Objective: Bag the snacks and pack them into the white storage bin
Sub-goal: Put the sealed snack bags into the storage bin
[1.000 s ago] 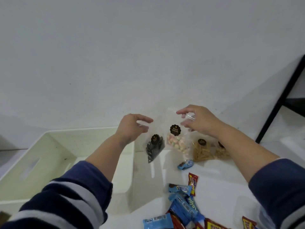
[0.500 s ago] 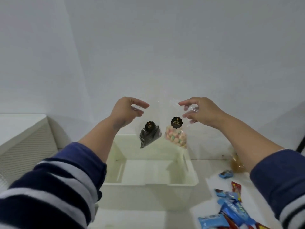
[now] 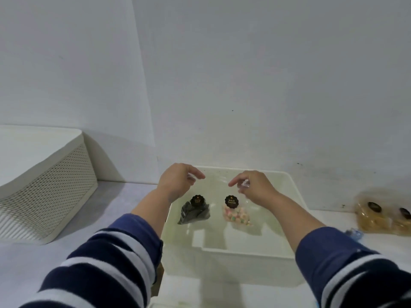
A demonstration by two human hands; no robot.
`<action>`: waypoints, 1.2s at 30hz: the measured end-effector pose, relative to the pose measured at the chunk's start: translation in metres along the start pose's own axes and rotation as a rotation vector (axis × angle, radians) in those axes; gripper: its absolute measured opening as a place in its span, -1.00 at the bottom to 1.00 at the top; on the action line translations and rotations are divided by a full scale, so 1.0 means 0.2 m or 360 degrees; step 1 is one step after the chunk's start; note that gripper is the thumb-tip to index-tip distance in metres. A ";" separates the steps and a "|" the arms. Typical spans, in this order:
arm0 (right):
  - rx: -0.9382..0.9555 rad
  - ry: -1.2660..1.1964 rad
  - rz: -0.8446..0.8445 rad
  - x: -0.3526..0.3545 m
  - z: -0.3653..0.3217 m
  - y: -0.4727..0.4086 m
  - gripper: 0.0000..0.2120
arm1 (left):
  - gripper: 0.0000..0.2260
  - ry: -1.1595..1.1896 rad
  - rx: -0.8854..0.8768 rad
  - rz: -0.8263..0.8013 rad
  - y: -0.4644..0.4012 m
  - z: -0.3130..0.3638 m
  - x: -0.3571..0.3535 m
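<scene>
Progress: two filled clear bags hang inside the bin, which sits at the centre of the table. Whether their lower ends touch the bin floor cannot be told. No other bag shows in the bin. Judged from this, packing is at an early stage.

Left to right:

1. Basket: perforated, lidded, at far left, well apart from the bin. It plays no part in this step.
2. Left hand: over the bin's left half. Thumb and forefinger are pinched on the top edge of the dark bag; the other fingers curl loosely. The bag hangs below the hand, label facing the camera.
3. Right hand: over the bin's centre. Fingertips are pinched on the top edge of the pastel bag, forefinger extended left. The bag hangs just beside the dark bag, apart from it.
4. Tan bags: at least two, on the table at far right, outside the bin. These remain to be packed.
5. Blue wrapper: near the tan bags, not yet bagged.
</scene>
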State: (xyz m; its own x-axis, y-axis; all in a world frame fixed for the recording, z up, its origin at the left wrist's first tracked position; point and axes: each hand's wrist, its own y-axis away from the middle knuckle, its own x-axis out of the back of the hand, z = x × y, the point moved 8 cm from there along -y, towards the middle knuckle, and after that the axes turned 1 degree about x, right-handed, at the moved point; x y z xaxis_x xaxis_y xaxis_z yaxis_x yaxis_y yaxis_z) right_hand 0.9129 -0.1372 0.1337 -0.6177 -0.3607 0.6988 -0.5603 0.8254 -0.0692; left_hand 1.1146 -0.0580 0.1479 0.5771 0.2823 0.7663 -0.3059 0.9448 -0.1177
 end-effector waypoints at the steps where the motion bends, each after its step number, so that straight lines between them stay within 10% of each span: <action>1: -0.0010 -0.0009 -0.0009 -0.04 0.03 -0.04 -0.54 | -0.69 -0.0039 0.0002 -0.0021 -0.03 -0.04 -0.03; 21: 0.0032 0.0461 0.0100 -0.19 0.29 -0.40 -0.68 | -0.46 -0.1054 -0.0255 -0.0037 -0.34 -0.18 -0.23; 36: -0.0173 0.0760 -0.0229 0.14 0.07 0.08 -0.74 | -0.72 -0.0756 -0.0257 -0.0506 0.08 0.33 -0.18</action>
State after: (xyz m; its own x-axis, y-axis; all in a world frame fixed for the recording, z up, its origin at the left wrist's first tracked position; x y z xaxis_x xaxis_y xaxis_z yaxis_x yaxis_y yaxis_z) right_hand 0.8785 -0.1397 0.1415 -0.2031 -0.2562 0.9450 -0.5450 0.8314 0.1083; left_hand 1.0393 -0.0640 0.1593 0.2080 -0.0889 0.9741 -0.0332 0.9946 0.0979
